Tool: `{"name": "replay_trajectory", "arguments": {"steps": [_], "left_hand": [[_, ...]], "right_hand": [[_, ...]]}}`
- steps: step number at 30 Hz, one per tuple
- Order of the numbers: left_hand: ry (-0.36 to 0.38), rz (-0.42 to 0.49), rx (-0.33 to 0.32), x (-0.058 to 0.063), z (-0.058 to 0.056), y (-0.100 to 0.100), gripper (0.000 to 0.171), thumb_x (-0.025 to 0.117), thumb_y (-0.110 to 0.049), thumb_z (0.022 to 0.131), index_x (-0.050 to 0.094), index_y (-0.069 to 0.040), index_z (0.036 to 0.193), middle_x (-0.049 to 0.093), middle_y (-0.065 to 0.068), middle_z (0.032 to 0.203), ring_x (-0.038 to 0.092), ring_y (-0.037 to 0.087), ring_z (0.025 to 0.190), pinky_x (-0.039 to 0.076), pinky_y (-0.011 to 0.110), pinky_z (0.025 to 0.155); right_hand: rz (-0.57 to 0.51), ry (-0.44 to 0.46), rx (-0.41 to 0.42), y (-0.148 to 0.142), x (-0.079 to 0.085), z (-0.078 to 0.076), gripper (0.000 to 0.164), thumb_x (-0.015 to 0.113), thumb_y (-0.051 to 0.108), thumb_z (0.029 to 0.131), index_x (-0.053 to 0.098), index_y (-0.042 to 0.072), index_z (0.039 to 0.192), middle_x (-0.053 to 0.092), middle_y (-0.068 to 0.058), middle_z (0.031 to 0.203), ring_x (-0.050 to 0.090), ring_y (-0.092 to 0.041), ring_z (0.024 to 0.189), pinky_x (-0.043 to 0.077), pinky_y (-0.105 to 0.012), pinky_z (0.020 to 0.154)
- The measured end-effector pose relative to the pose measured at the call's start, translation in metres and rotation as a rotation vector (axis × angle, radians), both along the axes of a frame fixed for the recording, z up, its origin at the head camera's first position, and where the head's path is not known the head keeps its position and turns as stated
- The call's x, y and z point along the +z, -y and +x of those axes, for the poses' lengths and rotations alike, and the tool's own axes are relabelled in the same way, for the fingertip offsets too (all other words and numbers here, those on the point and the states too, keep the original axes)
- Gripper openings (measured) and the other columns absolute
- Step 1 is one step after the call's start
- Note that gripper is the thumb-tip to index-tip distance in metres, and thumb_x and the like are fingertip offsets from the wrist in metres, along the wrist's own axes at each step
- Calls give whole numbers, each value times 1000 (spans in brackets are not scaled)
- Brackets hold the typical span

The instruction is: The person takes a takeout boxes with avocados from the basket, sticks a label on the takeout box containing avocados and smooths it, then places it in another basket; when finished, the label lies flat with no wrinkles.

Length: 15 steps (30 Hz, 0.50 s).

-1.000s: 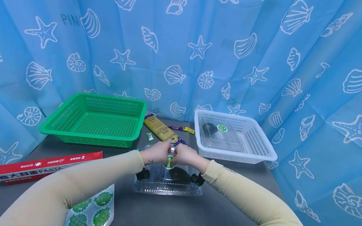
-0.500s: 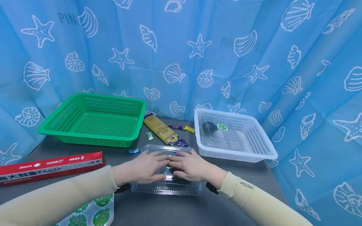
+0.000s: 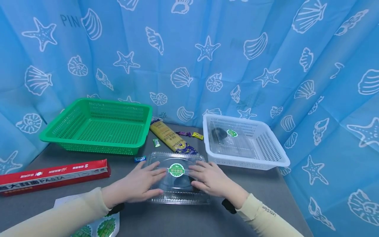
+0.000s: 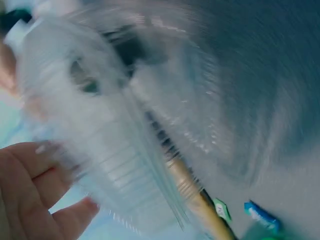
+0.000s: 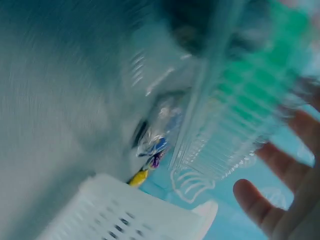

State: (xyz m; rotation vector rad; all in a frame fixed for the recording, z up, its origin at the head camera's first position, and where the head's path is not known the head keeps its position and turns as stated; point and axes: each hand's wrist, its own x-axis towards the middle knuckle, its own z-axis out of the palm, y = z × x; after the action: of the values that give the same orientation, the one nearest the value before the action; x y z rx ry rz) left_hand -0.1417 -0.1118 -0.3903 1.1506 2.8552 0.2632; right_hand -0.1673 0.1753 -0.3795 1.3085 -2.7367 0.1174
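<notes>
A clear plastic clamshell box [image 3: 177,197] sits closed on the grey table, directly in front of me. A round green-and-white sticker [image 3: 176,170] is on its lid. My left hand [image 3: 137,184] rests its straight, spread fingers on the lid's left part, and my right hand [image 3: 215,181] does likewise on the right. The sticker shows between them. In the left wrist view the clamshell box [image 4: 110,145] is blurred beside the left hand [image 4: 35,195]. The right wrist view has the right hand [image 5: 290,185] beside the box [image 5: 220,135], its fingers extended.
Behind are a green basket [image 3: 103,144], a noodle packet [image 3: 168,134] and several small candies [image 3: 197,135]. A white basket [image 3: 248,163] at right holds another stickered clear box [image 3: 237,144]. At left lie a red pasta box [image 3: 56,176] and a sticker sheet [image 3: 106,225].
Both hands, earlier fisted together over the lid's middle, have flattened and spread apart sideways. The green sticker on the lid is now uncovered.
</notes>
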Motion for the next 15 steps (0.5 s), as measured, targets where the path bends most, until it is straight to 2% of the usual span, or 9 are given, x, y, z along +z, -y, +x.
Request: {"name": "replay_trajectory", "arguments": {"steps": [2,3,7,9,11,13,15], "left_hand": [[23,137,84,3,8,7,62,35,-59,84,40,-19,131,37,-5,135,23,23,129,20,57,98],[39,233,142,4,13,10,59,40,-55,84,41,-19,130,38,-5,135,25,22,128,23,55,98],[78,724,385,1,33,21,49,57,-33,83,42,-19,127,39,0,131,39,22,118,39,49,88],[138,916,508,-3,42,21,50,59,-25,82,38,-18,127,36,5,131,41,25,114,43,49,83],[209,1019,617,-7,46,17,53,58,-24,83,33,-17,128,31,9,131,42,29,110,45,48,80],[297,1040,716,-12,48,10,58,58,-28,83,27,-16,130,25,13,132,40,34,111,43,50,81],[356,1039,778,-20,47,3,62,58,-31,81,24,-16,131,22,16,132,40,37,111,40,52,83]], "right_hand": [[-193,21,-91,-6,-1,7,30,51,31,86,59,15,111,52,-3,120,44,-21,113,37,-42,90],[-318,47,-144,-8,-1,10,27,55,25,84,60,12,107,55,-5,115,48,-20,108,40,-40,87],[-844,308,-423,-13,-7,24,27,61,7,79,55,0,104,56,-13,105,53,-22,94,47,-30,75],[-1063,460,-571,-11,-13,27,30,60,3,79,49,-2,106,53,-16,105,54,-18,86,47,-26,70],[-1201,565,-683,-9,-21,28,34,58,6,81,42,-2,110,49,-17,107,52,-14,83,46,-29,70],[-1276,634,-756,-6,-31,26,39,57,10,82,36,0,113,45,-18,111,50,-11,82,45,-31,69],[-1308,675,-781,-3,-40,25,43,57,14,83,33,2,117,43,-17,114,49,-13,86,43,-32,70]]}}
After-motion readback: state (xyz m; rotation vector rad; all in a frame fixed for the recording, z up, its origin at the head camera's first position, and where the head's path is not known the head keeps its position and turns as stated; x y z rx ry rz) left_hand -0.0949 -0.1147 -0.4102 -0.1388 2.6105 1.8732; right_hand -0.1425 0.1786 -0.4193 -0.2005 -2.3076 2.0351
